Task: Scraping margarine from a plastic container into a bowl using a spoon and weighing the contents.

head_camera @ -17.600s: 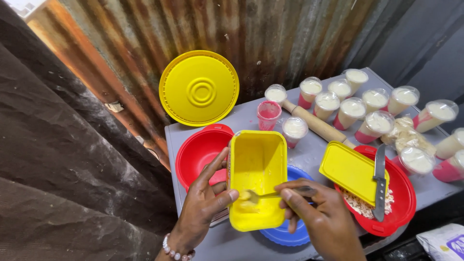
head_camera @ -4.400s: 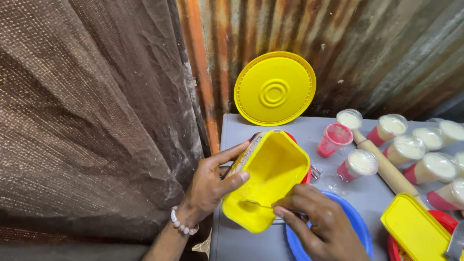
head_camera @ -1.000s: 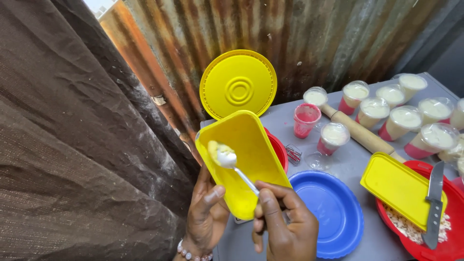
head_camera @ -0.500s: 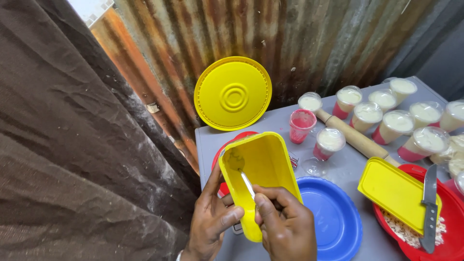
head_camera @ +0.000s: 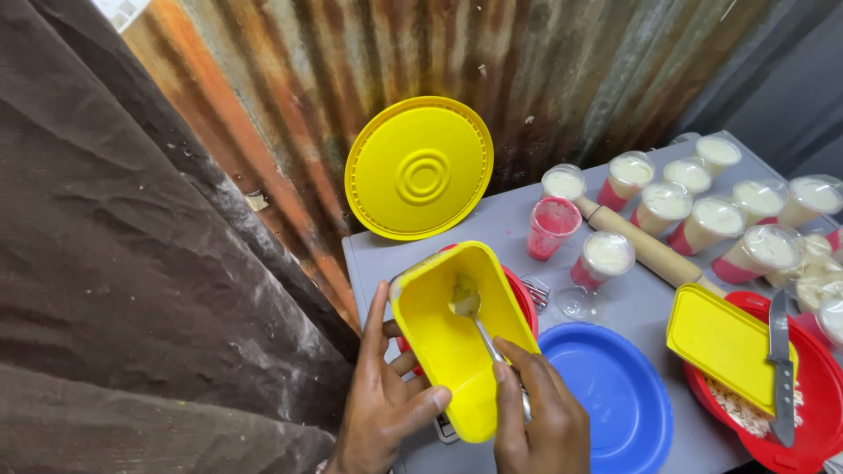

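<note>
Rectangular yellow plastic tub (head_camera: 457,351), tilted, gripped by left hand (head_camera: 382,412); right hand (head_camera: 540,421) grips metal spoon (head_camera: 479,325) inside it.

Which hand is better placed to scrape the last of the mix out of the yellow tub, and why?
Right. The right hand already holds the spoon with its bowl inside the yellow tub; the left hand grips the tub's side, tilting it.
</note>
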